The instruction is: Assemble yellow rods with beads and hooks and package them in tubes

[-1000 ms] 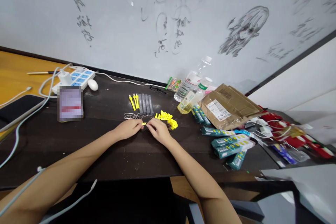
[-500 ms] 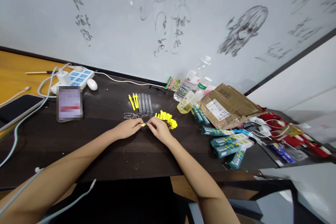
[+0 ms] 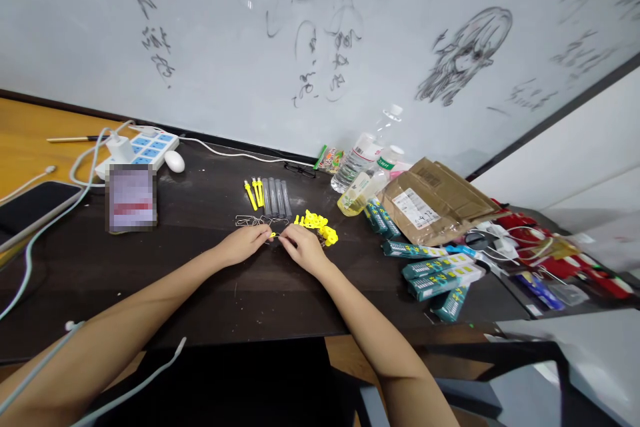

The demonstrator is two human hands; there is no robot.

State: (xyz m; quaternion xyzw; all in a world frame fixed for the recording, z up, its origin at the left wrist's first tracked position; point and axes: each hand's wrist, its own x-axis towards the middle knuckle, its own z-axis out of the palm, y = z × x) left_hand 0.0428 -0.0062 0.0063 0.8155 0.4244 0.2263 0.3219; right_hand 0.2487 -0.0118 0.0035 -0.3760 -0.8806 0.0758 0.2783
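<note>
- Left hand (image 3: 249, 243): one, thumb and forefinger pinched narrow on a small yellow plastic piece (image 3: 273, 235), held low over the table (image 3: 200, 293), between the two hands.
- Right hand (image 3: 304, 248): one, fingertips drawn close together beside that piece; cannot tell whether they grip anything.

Clock positions taken from the fingertips:

- Clear tubes (image 3: 277, 197): four, side by side, at 12 o'clock.
- Yellow sticks (image 3: 254, 193): three, left of the tubes, at 11 o'clock.
- Bent metal wires (image 3: 248, 220): loose group, near the left hand, at 10 o'clock.
- Yellow plastic parts (image 3: 313, 220): one heap, just beyond the right hand, between 2 and 3 o'clock.
- Water bottle (image 3: 354, 163): one, clear, between 1 and 2 o'clock.
- Brown parcel (image 3: 450, 197): one, white label, between 2 and 3 o'clock.
- Green boxes (image 3: 437, 281): several, between 3 and 4 o'clock.
- White mouse (image 3: 175, 161): one, beside a power strip (image 3: 159, 145), at 10 o'clock.
</note>
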